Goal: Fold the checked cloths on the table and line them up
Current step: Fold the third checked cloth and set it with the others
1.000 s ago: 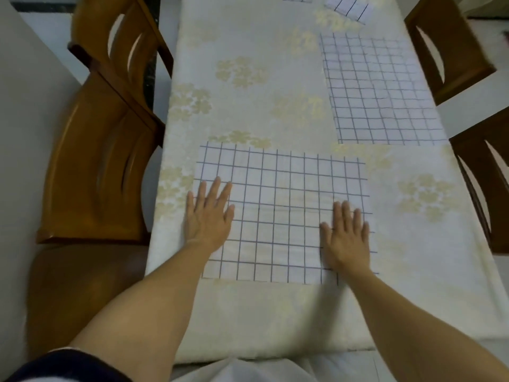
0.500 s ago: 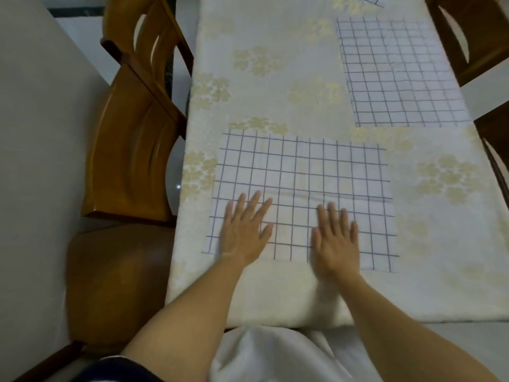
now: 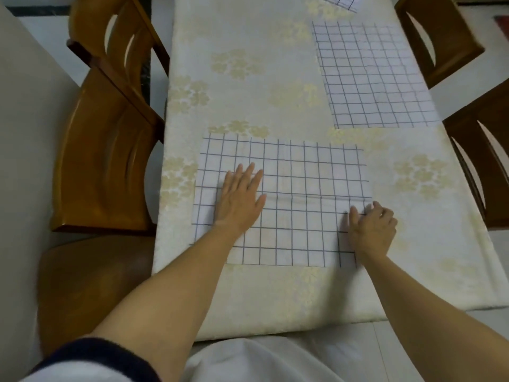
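Wooden chairs [image 3: 102, 150] flank table [image 3: 248, 37]; left hand [image 3: 239, 199] flat on cloth [image 3: 303, 172], right hand [image 3: 371, 230] pinches its edge.

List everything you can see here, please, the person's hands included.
near checked cloth: one, white with a dark grid, flat on the table's near end, under both hands
far checked cloth: one, same pattern, flat toward the far right
third checked cloth: one, same pattern, only a corner shows at the top edge
tablecloth: one, cream with pale gold flowers, covering the table
wooden chairs: four, brown, two on each side of the table
left hand: one, flat on the near checked cloth's left part
right hand: one, fingers curled at that cloth's right edge, apparently pinching it
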`<state>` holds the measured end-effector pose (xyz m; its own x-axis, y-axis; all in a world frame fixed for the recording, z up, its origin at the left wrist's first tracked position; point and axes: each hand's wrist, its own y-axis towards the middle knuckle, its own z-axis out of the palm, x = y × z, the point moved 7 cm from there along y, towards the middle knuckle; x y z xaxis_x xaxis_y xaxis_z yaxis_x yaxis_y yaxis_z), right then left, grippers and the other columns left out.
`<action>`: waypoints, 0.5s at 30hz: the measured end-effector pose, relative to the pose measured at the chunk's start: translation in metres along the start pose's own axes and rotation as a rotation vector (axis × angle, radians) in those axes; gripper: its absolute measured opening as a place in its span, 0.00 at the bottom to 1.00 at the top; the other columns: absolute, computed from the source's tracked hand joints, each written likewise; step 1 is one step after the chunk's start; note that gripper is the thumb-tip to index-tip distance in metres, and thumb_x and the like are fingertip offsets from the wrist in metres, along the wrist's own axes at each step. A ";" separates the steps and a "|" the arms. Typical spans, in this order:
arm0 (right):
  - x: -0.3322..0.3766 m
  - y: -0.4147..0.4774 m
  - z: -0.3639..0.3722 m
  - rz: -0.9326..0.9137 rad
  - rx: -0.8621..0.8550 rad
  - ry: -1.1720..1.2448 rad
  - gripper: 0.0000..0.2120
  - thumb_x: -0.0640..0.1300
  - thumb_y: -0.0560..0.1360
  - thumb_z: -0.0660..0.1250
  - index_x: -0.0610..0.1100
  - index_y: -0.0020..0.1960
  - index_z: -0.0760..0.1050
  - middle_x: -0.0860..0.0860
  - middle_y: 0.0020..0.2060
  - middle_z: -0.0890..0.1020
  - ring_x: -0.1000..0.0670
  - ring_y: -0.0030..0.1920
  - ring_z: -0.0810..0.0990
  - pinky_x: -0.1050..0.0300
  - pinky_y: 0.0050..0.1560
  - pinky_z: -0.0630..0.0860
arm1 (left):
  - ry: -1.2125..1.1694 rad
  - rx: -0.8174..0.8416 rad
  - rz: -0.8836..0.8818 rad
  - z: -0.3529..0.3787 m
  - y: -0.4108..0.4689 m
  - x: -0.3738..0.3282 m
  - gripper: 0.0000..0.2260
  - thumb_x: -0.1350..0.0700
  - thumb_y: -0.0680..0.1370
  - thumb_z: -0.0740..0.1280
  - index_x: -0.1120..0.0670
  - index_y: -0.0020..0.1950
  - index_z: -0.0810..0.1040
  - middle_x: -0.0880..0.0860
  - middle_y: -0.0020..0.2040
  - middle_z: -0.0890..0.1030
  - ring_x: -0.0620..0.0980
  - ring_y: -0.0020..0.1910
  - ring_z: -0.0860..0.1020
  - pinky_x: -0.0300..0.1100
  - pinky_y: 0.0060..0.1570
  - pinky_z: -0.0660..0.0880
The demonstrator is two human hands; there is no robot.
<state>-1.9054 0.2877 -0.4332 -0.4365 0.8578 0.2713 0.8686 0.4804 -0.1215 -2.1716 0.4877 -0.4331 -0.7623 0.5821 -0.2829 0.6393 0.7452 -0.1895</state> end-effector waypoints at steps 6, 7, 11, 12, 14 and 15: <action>0.004 0.046 0.002 0.199 0.190 0.057 0.33 0.66 0.76 0.66 0.40 0.67 0.70 0.38 0.64 0.74 0.34 0.66 0.69 0.39 0.65 0.67 | 0.132 0.105 0.038 0.034 0.036 -0.013 0.38 0.25 0.78 0.42 0.42 0.83 0.38 0.47 0.83 0.37 0.53 0.82 0.37 0.58 0.78 0.36; 0.000 0.054 0.004 0.248 0.240 0.079 0.31 0.68 0.74 0.67 0.43 0.61 0.73 0.40 0.59 0.76 0.36 0.63 0.72 0.40 0.62 0.69 | 0.142 0.092 0.034 0.035 0.037 -0.012 0.39 0.24 0.77 0.41 0.41 0.83 0.38 0.47 0.83 0.37 0.53 0.82 0.37 0.59 0.78 0.36; 0.004 0.070 0.006 0.246 0.357 0.163 0.27 0.67 0.74 0.68 0.45 0.32 0.70 0.46 0.32 0.75 0.41 0.39 0.76 0.46 0.50 0.73 | 0.142 0.070 0.030 0.033 0.039 -0.012 0.40 0.22 0.75 0.41 0.40 0.82 0.38 0.46 0.83 0.37 0.55 0.82 0.36 0.60 0.78 0.37; 0.004 0.071 0.004 0.237 0.333 0.194 0.26 0.64 0.74 0.70 0.45 0.30 0.68 0.48 0.28 0.73 0.43 0.35 0.74 0.48 0.46 0.72 | 0.142 0.071 0.031 0.032 0.040 -0.012 0.41 0.22 0.75 0.41 0.40 0.82 0.38 0.46 0.83 0.37 0.55 0.82 0.36 0.61 0.78 0.37; 0.000 0.070 0.001 0.255 0.296 0.296 0.25 0.60 0.72 0.75 0.47 0.31 0.64 0.50 0.27 0.67 0.45 0.31 0.68 0.53 0.35 0.66 | 0.142 0.071 0.030 0.033 0.040 -0.011 0.42 0.21 0.74 0.41 0.40 0.82 0.37 0.46 0.83 0.36 0.56 0.82 0.36 0.61 0.77 0.37; -0.003 0.069 0.002 0.288 0.291 0.362 0.26 0.59 0.70 0.77 0.49 0.34 0.62 0.50 0.29 0.64 0.46 0.32 0.66 0.55 0.32 0.64 | 0.144 0.070 0.032 0.033 0.040 -0.011 0.42 0.21 0.74 0.40 0.40 0.82 0.37 0.47 0.83 0.36 0.56 0.82 0.36 0.61 0.77 0.37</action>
<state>-1.8441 0.3184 -0.4446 -0.0371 0.8690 0.4934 0.8180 0.3101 -0.4845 -2.1344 0.5001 -0.4688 -0.7447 0.6496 -0.1535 0.6653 0.7038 -0.2491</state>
